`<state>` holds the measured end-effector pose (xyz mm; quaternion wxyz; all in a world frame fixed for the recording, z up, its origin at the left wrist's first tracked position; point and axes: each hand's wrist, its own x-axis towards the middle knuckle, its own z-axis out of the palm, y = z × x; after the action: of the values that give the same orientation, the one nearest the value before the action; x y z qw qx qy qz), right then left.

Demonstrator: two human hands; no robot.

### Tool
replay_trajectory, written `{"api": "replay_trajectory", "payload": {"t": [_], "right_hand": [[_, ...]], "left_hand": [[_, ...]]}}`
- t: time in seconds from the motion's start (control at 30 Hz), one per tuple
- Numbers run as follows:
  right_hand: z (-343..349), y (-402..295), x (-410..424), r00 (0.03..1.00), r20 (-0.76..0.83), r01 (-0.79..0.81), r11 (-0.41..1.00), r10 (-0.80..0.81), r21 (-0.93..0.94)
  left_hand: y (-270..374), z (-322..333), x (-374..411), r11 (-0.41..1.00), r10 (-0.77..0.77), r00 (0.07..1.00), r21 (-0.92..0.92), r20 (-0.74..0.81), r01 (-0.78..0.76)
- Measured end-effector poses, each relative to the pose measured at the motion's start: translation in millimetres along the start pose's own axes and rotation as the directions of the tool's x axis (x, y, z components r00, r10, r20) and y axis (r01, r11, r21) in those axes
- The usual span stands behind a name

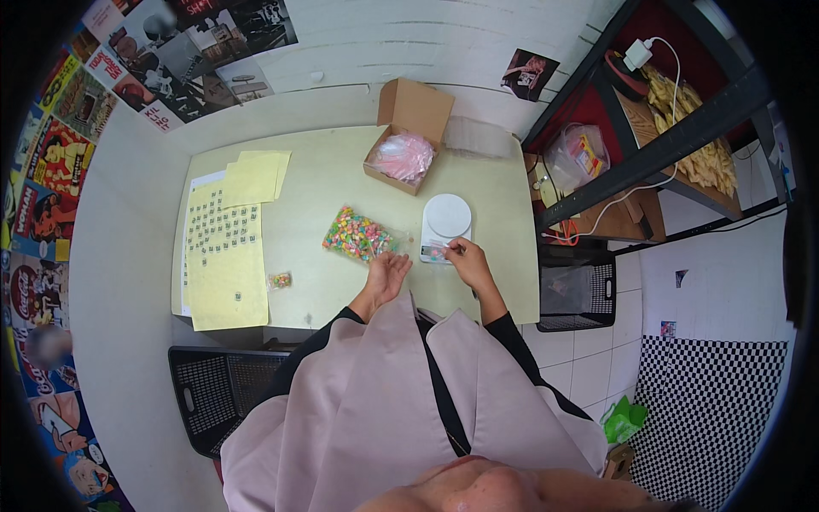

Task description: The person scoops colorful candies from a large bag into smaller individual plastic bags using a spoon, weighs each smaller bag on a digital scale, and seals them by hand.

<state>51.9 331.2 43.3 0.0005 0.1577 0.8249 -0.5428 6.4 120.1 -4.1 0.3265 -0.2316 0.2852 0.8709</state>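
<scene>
A clear plastic bag (358,233) full of small multicoloured candies lies on the table, its loose end pointing right. My left hand (388,276) is at the near edge of that bag, palm partly up and fingers loosely bent, with nothing visible in it. Between the fingertips of my right hand (470,261) is a small clear sachet (437,252) with a few coloured pieces inside. It hangs over the display end of a white digital kitchen scale (448,216), whose round platform bears nothing. A filled candy sachet (279,280) lies further left.
Yellow sheets (227,288) with rows of small printed stickers cover the table's left side. An open cardboard box (400,160) of pink-tinted plastic bags stands at the back, beside clear plastic sleeves (480,137). Black crates (217,390) sit below; a metal-framed shelf (640,160) rises right.
</scene>
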Motion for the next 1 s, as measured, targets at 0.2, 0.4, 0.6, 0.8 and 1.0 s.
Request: {"api": "replay_trajectory", "payload": {"t": [0.2, 0.4, 0.6, 0.8, 1.0], "right_hand": [[7, 1, -2, 0.982, 0.187, -0.014, 0.974, -0.03, 0.225], [10, -30, -9, 0.971, 0.228, 0.05, 0.992, -0.077, 0.119], [9, -33, -10, 0.979, 0.186, 0.09, 0.996, -0.086, -0.013], [21, -35, -15, 0.992, 0.094, 0.085, 0.996, -0.087, 0.019], [39, -26, -20, 0.978, 0.2, 0.029, 0.987, -0.061, 0.158]], "left_hand": [[4, 33, -23, 0.712, 0.001, 0.991, 0.697, 0.131, -0.092], [14, 32, -22, 0.455, 0.131, 0.928, 0.811, 0.348, -0.368], [15, 41, -35, 0.088, 0.397, 0.795, 0.843, 0.459, -0.531], [20, 44, -41, 0.233, 0.292, 0.921, 0.914, 0.259, -0.331], [13, 21, -30, 0.467, 0.231, 0.938, 0.816, 0.258, -0.34]]}}
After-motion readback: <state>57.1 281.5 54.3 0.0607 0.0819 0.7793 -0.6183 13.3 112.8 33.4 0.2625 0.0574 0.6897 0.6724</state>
